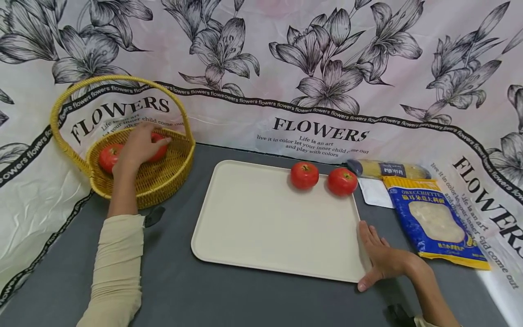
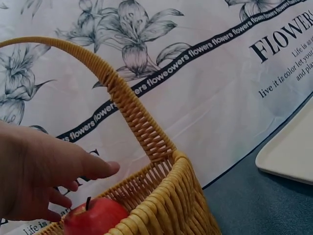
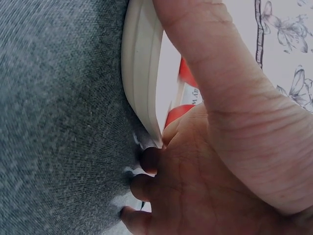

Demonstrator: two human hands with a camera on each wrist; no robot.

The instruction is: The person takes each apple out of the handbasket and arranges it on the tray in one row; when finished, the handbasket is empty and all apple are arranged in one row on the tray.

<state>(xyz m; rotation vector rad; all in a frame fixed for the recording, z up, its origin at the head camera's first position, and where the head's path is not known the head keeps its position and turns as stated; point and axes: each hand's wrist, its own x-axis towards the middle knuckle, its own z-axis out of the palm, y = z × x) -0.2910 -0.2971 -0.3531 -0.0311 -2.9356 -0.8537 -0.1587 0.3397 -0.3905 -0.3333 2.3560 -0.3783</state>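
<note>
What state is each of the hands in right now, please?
Left hand: open, over a red fruit in the basket, no grip visible.
Right hand: open, against the right edge of the tray.

red fruits (image 1: pixel 304 175): 4 visible | basket (image 1: pixel 165 187): 1 | tray (image 1: pixel 269 218): 1 | food packets (image 1: pixel 437 221): 2 | white flat item (image 1: pixel 375 192): 1

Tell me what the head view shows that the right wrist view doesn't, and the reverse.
Head only: the yellow basket, the fruit inside it and the left hand over it.

Right wrist only: the creased palm side of the right hand.

Both: that hand at the edge of the tray, the two red fruits on it (only partly visible from the wrist), the grey surface and the flower-printed sheet.
</note>
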